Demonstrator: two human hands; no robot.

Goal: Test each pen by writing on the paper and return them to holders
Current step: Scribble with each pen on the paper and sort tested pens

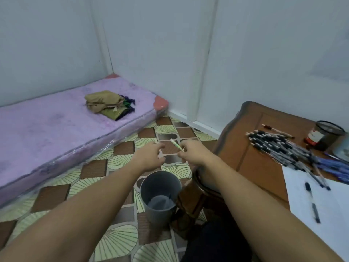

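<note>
Both forearms stretch forward over the tiled floor, above a grey bin (160,193). The right hand (192,153) pinches a green-patterned pen (176,145) between thumb and fingers (186,145), its tip slanting up and to the left. The left hand (151,157) hovers just beside it, fingers loosely curled and holding nothing. On the desk (255,157) lie a pile of pens (279,146), a paper (330,205) and a mesh holder (328,135). A red-and-white label beside the holder is too blurred to read.

Left hand (151,157) loose, right hand (190,154) pinched
</note>
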